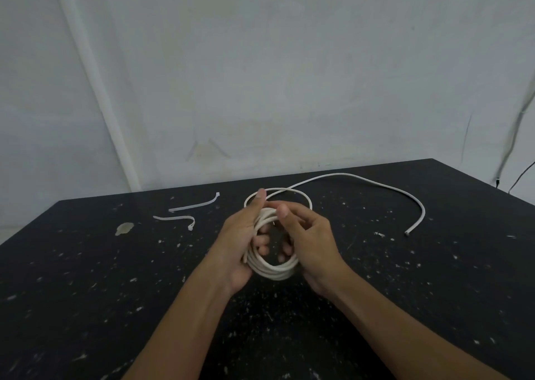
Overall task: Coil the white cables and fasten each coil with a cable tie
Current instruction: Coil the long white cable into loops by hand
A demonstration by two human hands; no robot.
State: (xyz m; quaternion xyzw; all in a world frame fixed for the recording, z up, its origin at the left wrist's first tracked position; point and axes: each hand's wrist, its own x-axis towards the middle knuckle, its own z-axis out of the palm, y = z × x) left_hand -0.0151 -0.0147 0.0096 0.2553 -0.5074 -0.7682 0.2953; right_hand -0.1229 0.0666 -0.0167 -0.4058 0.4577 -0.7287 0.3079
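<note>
Bare workshop corner, scuffed paint-flecked black table (86, 264), stained whitewashed wall (260, 76), plastic conduit (95, 90) running down it

A black table (86, 278), flecked with pale specks, carries two white cable ties (194, 205) lying near each other toward ten o'clock, a tan smear (124, 228) at nine, and the white cable's loose tail (376, 183) trailing toward two o'clock.
</note>
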